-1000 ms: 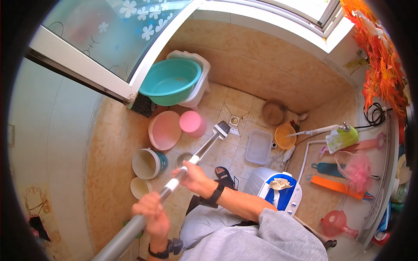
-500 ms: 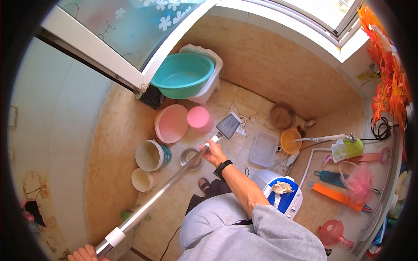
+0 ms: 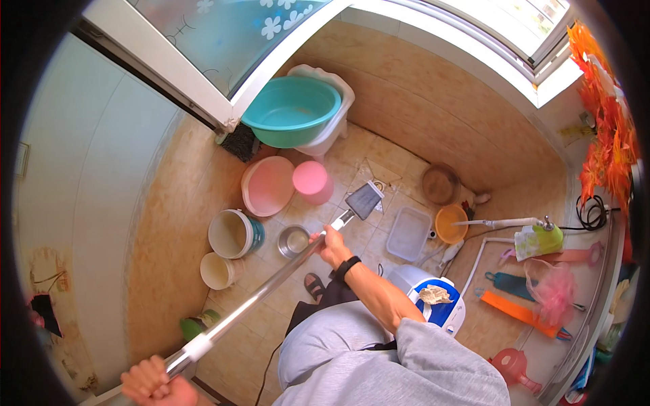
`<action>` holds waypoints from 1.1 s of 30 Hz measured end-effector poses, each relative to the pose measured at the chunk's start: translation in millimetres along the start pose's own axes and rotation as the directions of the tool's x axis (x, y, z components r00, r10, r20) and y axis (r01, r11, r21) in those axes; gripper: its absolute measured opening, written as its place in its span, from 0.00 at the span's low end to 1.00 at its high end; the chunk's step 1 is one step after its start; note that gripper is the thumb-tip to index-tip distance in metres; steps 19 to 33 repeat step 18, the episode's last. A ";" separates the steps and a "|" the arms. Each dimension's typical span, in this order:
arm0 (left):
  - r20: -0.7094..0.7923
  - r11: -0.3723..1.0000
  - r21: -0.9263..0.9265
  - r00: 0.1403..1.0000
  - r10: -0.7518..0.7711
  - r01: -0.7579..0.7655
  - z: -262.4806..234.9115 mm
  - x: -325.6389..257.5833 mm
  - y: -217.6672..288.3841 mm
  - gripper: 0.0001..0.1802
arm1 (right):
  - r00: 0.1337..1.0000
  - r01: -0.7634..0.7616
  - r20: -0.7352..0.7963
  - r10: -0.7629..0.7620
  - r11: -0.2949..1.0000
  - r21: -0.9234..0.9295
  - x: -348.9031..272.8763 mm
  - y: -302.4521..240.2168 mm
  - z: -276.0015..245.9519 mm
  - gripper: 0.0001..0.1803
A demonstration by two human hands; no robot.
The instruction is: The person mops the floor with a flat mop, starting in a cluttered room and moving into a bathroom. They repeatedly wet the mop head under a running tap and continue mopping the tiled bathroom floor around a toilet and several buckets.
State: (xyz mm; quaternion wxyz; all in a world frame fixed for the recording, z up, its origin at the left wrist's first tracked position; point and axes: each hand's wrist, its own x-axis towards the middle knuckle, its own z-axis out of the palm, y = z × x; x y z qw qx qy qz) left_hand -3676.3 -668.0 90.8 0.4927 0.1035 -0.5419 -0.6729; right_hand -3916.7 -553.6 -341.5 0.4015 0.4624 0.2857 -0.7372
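Observation:
A long-handled cleaning tool with a silver pole (image 3: 259, 289) runs diagonally across the view, held in both hands. My left hand (image 3: 150, 380) is closed around its near end at the lower left, just below a white collar. Farther up, my right hand (image 3: 332, 247), with a black wristband, wraps the pole close to the head. The grey trapezoid head (image 3: 364, 201) with a pale far edge is over the tiled floor beside the floor drain (image 3: 380, 185). I cannot tell whether it touches the tiles. A steel bowl (image 3: 294, 241) lies left of the pole.
Pink tubs (image 3: 269, 186) and white buckets (image 3: 230, 233) line the left wall. A teal basin (image 3: 292, 111) rests on a white stool behind them. Right are a clear plastic tray (image 3: 409, 234), an orange basin (image 3: 451, 224) and a blue-and-white appliance (image 3: 440, 300). A window door (image 3: 203, 81) juts in.
My left hand has come up and right, more fully into view, bringing the near end of the pole along. The tool's head has shifted slightly right and nearer me. The view has shifted a little.

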 end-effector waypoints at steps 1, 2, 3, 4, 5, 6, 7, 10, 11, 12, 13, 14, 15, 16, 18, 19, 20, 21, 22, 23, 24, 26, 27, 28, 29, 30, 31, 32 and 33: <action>0.096 1.000 -0.022 0.995 -0.017 0.020 -8.7 -4.7 -14.2 0.21 | 0.999 -0.023 0.048 0.023 1.000 -0.001 -12.2 8.6 4.4 0.15; 0.064 0.998 0.008 0.996 -0.066 0.065 -16.7 -14.2 -33.9 0.20 | 0.998 -0.046 0.047 0.046 0.999 -0.005 -27.5 21.1 7.0 0.15; 0.016 0.993 0.048 0.994 -0.106 0.105 -22.5 -26.3 -57.1 0.18 | 0.997 -0.068 0.047 0.068 0.998 -0.007 -43.6 32.7 10.1 0.14; 0.005 0.977 -0.010 0.977 -0.211 0.211 -25.9 -40.0 -77.5 0.16 | 0.994 -0.084 0.068 0.085 0.996 -0.022 -60.4 43.7 13.5 0.14; -0.052 0.951 -0.062 0.950 -0.307 0.304 -28.4 -54.2 -96.3 0.14 | 0.994 -0.102 0.044 0.105 0.994 -0.049 -76.3 52.3 16.2 0.14; -0.016 0.937 0.082 0.941 -0.339 0.339 -30.0 -67.7 -113.1 0.11 | 0.990 -0.115 0.068 0.122 0.989 -0.094 -92.2 58.6 15.3 0.14; 0.008 0.904 0.229 0.928 -0.372 0.360 -31.6 -77.7 -129.4 0.09 | 0.987 -0.124 0.091 0.136 0.984 -0.124 -105.2 61.9 15.3 0.14; 0.178 0.872 0.211 0.860 -0.479 0.442 -39.5 -96.6 -149.1 0.08 | 0.978 -0.166 0.094 0.185 0.970 -0.179 -133.9 70.5 11.0 0.12; 0.228 0.873 0.221 0.847 -0.479 0.434 -40.2 -100.1 -149.1 0.09 | 0.982 -0.167 0.059 0.179 0.972 -0.167 -138.8 67.9 9.5 0.11; 0.260 0.865 0.239 0.829 -0.494 0.441 -41.8 -98.6 -146.0 0.08 | 0.974 -0.197 0.082 0.212 0.967 -0.160 -143.2 62.8 7.6 0.10; 0.297 0.859 0.256 0.810 -0.506 0.443 -43.5 -98.0 -140.9 0.08 | 0.964 -0.229 0.100 0.245 0.962 -0.151 -146.8 57.8 3.5 0.10; 0.322 0.843 0.289 0.783 -0.532 0.454 -44.8 -97.7 -134.4 0.08 | 0.954 -0.269 0.107 0.280 0.957 -0.112 -148.6 55.5 0.2 0.10; 0.367 0.858 0.275 0.777 -0.511 0.435 -46.6 -95.1 -128.7 0.07 | 0.945 -0.303 0.110 0.307 0.952 -0.054 -148.2 54.1 -1.3 0.10; 0.405 0.863 0.278 0.764 -0.503 0.422 -49.0 -91.2 -123.6 0.06 | 0.936 -0.322 0.121 0.331 0.943 -0.086 -147.1 55.2 -3.7 0.11; 0.475 0.889 0.263 0.751 -0.458 0.376 -56.5 -86.2 -113.5 0.04 | 0.877 -0.448 0.210 0.433 0.894 0.027 -143.2 57.0 -14.1 0.14; 0.475 0.889 0.263 0.751 -0.458 0.376 -56.5 -86.2 -113.5 0.04 | 0.877 -0.448 0.210 0.433 0.894 0.027 -143.2 57.0 -14.1 0.14; 0.475 0.889 0.263 0.751 -0.458 0.376 -56.5 -86.2 -113.5 0.04 | 0.877 -0.448 0.210 0.433 0.894 0.027 -143.2 57.0 -14.1 0.14; 0.475 0.889 0.263 0.751 -0.458 0.376 -56.5 -86.2 -113.5 0.04 | 0.877 -0.448 0.210 0.433 0.894 0.027 -143.2 57.0 -14.1 0.14; 0.475 0.889 0.263 0.751 -0.458 0.376 -56.5 -86.2 -113.5 0.04 | 0.877 -0.448 0.210 0.433 0.894 0.027 -143.2 57.0 -14.1 0.14; 0.475 0.889 0.263 0.751 -0.458 0.376 -56.5 -86.2 -113.5 0.04 | 0.877 -0.448 0.210 0.433 0.894 0.027 -143.2 57.0 -14.1 0.14; 0.475 0.889 0.263 0.751 -0.458 0.376 -56.5 -86.2 -113.5 0.04 | 0.877 -0.448 0.210 0.433 0.894 0.027 -143.2 57.0 -14.1 0.14; 0.475 0.889 0.263 0.751 -0.458 0.376 -56.5 -86.2 -113.5 0.04 | 0.877 -0.448 0.210 0.433 0.894 0.027 -143.2 57.0 -14.1 0.14; 0.475 0.889 0.263 0.751 -0.458 0.376 -56.5 -86.2 -113.5 0.04 | 0.877 -0.448 0.210 0.433 0.894 0.027 -143.2 57.0 -14.1 0.14; 0.475 0.889 0.263 0.751 -0.458 0.376 -56.5 -86.2 -113.5 0.04 | 0.877 -0.448 0.210 0.433 0.894 0.027 -143.2 57.0 -14.1 0.14; 0.475 0.889 0.263 0.751 -0.458 0.376 -56.5 -86.2 -113.5 0.04 | 0.877 -0.448 0.210 0.433 0.894 0.027 -143.2 57.0 -14.1 0.14; 0.475 0.889 0.263 0.751 -0.458 0.376 -56.5 -86.2 -113.5 0.04 | 0.877 -0.448 0.210 0.433 0.894 0.027 -143.2 57.0 -14.1 0.14; 0.475 0.889 0.263 0.751 -0.458 0.376 -56.5 -86.2 -113.5 0.04 | 0.877 -0.448 0.210 0.433 0.894 0.027 -143.2 57.0 -14.1 0.14; 0.475 0.889 0.263 0.751 -0.458 0.376 -56.5 -86.2 -113.5 0.04 | 0.877 -0.448 0.210 0.433 0.894 0.027 -143.2 57.0 -14.1 0.14; 0.475 0.889 0.263 0.751 -0.458 0.376 -56.5 -86.2 -113.5 0.04 | 0.877 -0.448 0.210 0.433 0.894 0.027 -143.2 57.0 -14.1 0.14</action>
